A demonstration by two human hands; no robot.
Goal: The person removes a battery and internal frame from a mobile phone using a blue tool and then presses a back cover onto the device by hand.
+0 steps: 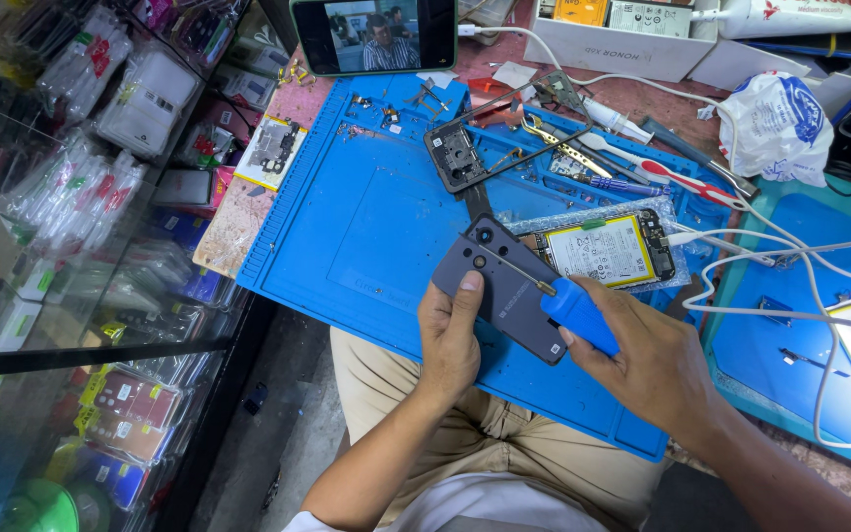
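left hand [448, 340] is wrapped around the near end of a grey phone back cover [500, 286], thumb flat on its face, while the right hand [642, 360] is closed around the blue handle of a screwdriver [554, 299] whose thin shaft crosses over the cover toward its camera end. just beyond the right hand's knuckles an opened phone with its battery showing [605, 250] lies on the blue repair mat [366, 227], and further out past both hands sit a loose phone frame [457, 156] and some tweezers [563, 148].

The upright phone with a lit screen [374, 33] is cut off by the top edge, the white plastic tube [800, 17] too, and the tiny screws on the blue silicone repair mat [347, 227] are too small to make out.
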